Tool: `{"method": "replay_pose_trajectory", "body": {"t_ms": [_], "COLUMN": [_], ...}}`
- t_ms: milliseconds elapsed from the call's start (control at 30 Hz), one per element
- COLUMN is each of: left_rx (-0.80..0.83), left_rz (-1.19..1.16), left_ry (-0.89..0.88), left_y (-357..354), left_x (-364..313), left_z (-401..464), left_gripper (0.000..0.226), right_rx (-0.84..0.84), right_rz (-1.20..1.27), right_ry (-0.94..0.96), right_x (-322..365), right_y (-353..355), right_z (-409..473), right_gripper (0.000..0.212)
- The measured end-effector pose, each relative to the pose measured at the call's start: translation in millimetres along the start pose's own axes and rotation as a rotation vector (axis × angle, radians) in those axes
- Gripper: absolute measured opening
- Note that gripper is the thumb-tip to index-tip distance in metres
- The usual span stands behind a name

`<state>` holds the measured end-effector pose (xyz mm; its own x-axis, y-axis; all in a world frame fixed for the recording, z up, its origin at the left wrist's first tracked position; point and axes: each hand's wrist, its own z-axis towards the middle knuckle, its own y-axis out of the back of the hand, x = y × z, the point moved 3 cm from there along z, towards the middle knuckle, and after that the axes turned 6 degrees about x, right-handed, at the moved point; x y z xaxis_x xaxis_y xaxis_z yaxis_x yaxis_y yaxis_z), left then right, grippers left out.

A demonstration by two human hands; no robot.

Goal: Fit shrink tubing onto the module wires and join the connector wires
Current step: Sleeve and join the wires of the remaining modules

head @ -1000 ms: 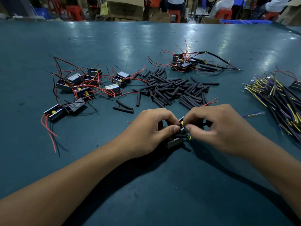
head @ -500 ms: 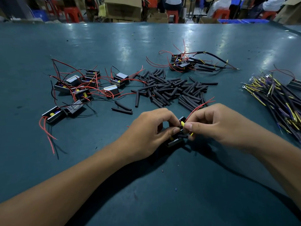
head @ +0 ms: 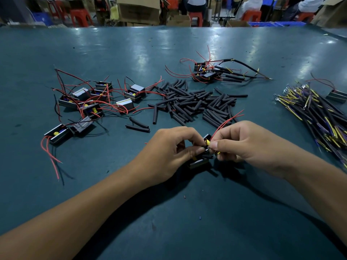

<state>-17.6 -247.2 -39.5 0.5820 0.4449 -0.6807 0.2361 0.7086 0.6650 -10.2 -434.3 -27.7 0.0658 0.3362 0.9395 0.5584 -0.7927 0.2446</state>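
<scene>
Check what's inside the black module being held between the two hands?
The module shows a yellow component at its open top, with red wires rising out. Left hand and right hand fingers cover the rest of its inside.

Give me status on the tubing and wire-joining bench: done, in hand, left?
Done: a small cluster of modules at the back already carries black tubing and joined wires. In hand: the left hand and right hand work one module, its red wires sticking up. Left: about ten bare modules at left, a tubing pile, a bundle of connector wires.
</scene>
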Motion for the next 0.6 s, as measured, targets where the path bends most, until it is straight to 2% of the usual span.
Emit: {"method": "replay_pose_trajectory", "body": {"t_ms": [267,433,600], "left_rx": [0.015,0.048,0.061], "left_rz": [-0.014,-0.044,-0.032], "left_ry": [0.006,0.038,0.064], "left_y": [-0.1,-4.9,-4.9], "left_x": [0.2,-1.7,0.9], "left_z": [0.3,3.3,3.8], "left_gripper": [0.007,0.007,0.009], "right_rx": [-0.045,-0.1,-0.055], "right_rz": [-0.075,-0.184,-0.211], "right_ry": [-0.005,-0.002,0.006], "right_x": [2.7,3.6,5.7], "right_y": [-1.7,-0.2,4.6], "right_z": [-1.0,-3.2,-6.3], "right_gripper": [0.016,0.024,0.019]}}
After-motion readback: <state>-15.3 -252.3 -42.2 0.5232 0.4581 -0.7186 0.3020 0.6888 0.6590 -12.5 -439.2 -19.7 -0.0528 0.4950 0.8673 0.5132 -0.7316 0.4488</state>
